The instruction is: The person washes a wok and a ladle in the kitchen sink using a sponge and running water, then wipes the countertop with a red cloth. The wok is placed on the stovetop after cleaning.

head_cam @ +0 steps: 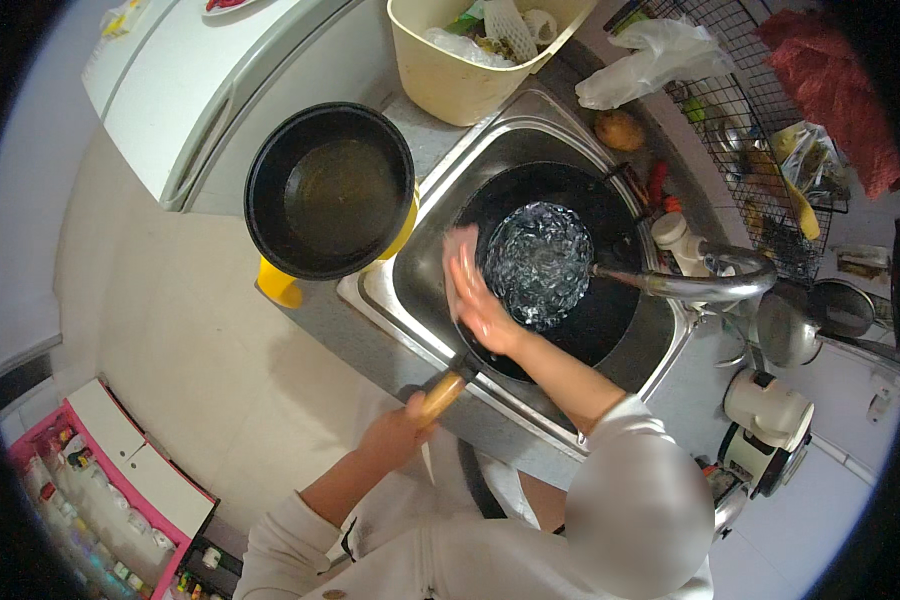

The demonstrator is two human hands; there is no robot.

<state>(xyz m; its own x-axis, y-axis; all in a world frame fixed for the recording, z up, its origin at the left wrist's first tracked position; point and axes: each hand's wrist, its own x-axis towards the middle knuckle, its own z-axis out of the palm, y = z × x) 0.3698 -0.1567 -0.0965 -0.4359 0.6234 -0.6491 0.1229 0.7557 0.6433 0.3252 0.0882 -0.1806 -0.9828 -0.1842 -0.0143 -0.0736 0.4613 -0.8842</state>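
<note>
A black wok (pixel 615 307) with a wooden handle (pixel 442 395) sits in the steel sink (pixel 427 296), with water swirling in its middle. My left hand (pixel 401 433) is closed around the handle at the sink's front edge. My right hand (pixel 484 300) is over the wok's left rim with fingers extended, against a pale, thin thing (pixel 452 262), perhaps a cloth; whether it is gripped cannot be told. The curved metal faucet (pixel 690 285) reaches over the wok from the right.
A black round pot (pixel 330 191) stands on something yellow (pixel 279 285) at the left counter. A cream bin (pixel 450 86) with scraps is behind the sink. A potato (pixel 619 130), red peppers (pixel 656 184) and a wire rack (pixel 727 150) line the back right; a white kettle (pixel 769 409) stands at right.
</note>
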